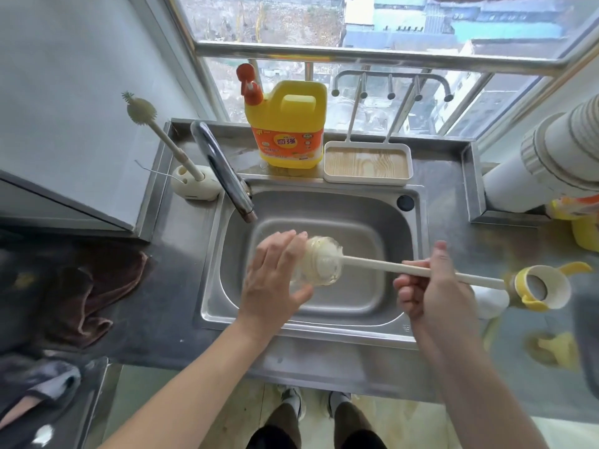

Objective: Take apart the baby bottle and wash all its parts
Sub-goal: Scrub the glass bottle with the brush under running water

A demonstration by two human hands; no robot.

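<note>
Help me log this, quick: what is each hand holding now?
Left hand: holds the clear bottle.
Right hand: grips the brush handle.
</note>
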